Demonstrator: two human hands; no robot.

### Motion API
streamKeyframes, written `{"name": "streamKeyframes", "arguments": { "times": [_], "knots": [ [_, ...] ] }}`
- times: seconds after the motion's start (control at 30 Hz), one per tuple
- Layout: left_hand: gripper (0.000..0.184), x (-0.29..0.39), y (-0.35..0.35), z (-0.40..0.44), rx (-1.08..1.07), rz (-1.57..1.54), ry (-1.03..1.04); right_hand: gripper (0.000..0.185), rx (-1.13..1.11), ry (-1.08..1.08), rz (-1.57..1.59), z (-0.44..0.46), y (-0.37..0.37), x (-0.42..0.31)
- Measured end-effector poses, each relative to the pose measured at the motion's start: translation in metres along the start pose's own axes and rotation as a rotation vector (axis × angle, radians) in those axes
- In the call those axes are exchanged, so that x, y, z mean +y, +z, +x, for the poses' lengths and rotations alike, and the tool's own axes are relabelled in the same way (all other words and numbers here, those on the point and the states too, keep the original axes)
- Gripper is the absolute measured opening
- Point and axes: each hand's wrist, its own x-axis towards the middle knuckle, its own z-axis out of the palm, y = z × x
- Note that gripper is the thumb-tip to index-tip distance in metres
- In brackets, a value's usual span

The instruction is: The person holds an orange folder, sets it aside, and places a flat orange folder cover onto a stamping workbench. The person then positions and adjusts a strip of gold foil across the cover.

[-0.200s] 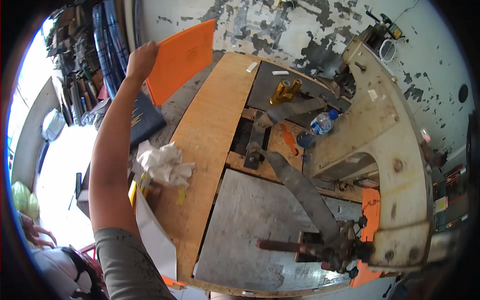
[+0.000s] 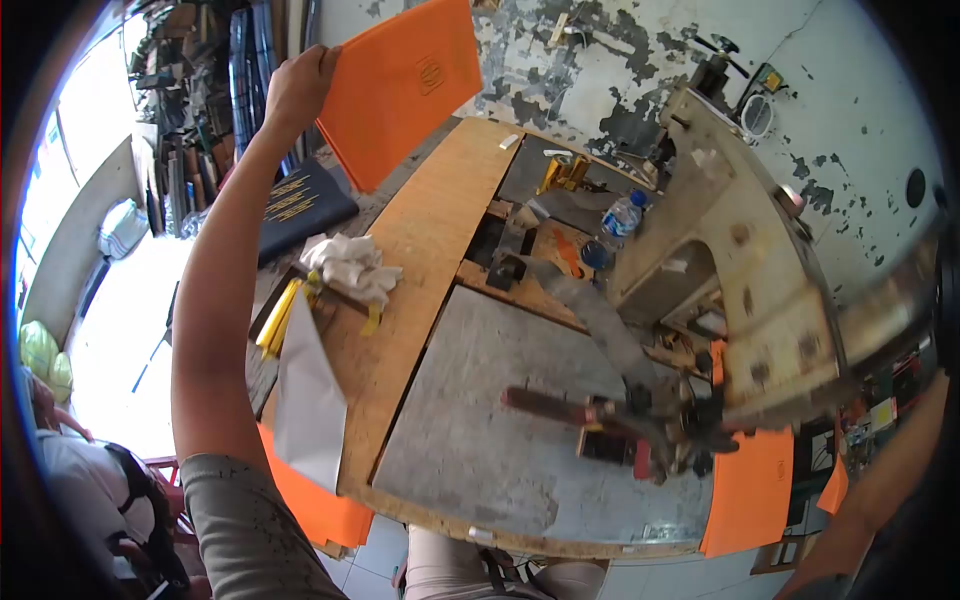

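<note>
My left hand (image 2: 303, 90) is closed on the left edge of a flat orange cover (image 2: 410, 95), which bears a stamped emblem. The cover is raised at the table's far left side. Below it lies a dark book-like cover (image 2: 308, 208) with gold lettering. My right forearm (image 2: 890, 470) enters at the lower right, while the hand itself is lost past the dark edge of the view. Near that arm is a blurred bar (image 2: 890, 310) of the press (image 2: 790, 330); whether the hand touches it cannot be seen.
A metal plate (image 2: 540, 430) covers the near table, with a blurred clamp-like handle (image 2: 550, 405) above it. Orange sheets (image 2: 750, 490) hang at the right, others (image 2: 310, 495) at the left. A crumpled white cloth (image 2: 350, 268), water bottle (image 2: 622, 215) and gold foil rolls (image 2: 565, 172) lie farther back.
The view has shifted, and the orange cover now appears higher and farther right, still in my left hand. My right forearm has come into view at the lower right.
</note>
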Motion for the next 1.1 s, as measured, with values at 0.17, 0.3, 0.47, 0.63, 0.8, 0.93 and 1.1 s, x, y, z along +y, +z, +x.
{"name": "streamKeyframes", "arguments": {
  "times": [0.17, 0.3, 0.47, 0.63, 0.8, 0.93, 1.1],
  "knots": [
    [0.054, 0.043, -0.131, -0.088, 0.107, -0.24, -0.173, 0.077, 0.156, 0.24, 0.073, 0.008, 0.034, -0.022],
    [0.051, 0.106, -0.227, -0.246, 0.134, -0.605, -0.413, 0.068, 0.326, 0.253, 0.032, -0.075, 0.065, -0.058],
    [0.05, 0.162, -0.255, -0.413, 0.161, -0.659, -0.438, 0.06, 0.272, 0.329, 0.312, -0.259, 0.216, -0.174],
    [0.048, 0.256, -0.238, -0.546, 0.095, -1.143, -0.688, 0.085, 0.052, 0.765, 0.897, -0.377, 0.359, -0.258],
    [0.039, 0.275, -0.234, -0.585, -0.252, -1.153, -0.393, 0.071, 0.266, 0.719, 0.835, -0.454, 0.374, -0.253],
    [0.038, 0.289, -0.203, -0.579, -0.488, -1.285, -0.323, 0.058, 0.361, 0.712, 0.766, -0.484, 0.359, -0.24],
    [0.042, 0.319, -0.132, -0.556, -0.542, -1.296, -0.191, 0.056, 0.316, 0.78, 0.616, -0.51, 0.344, -0.191]
  ]
}}
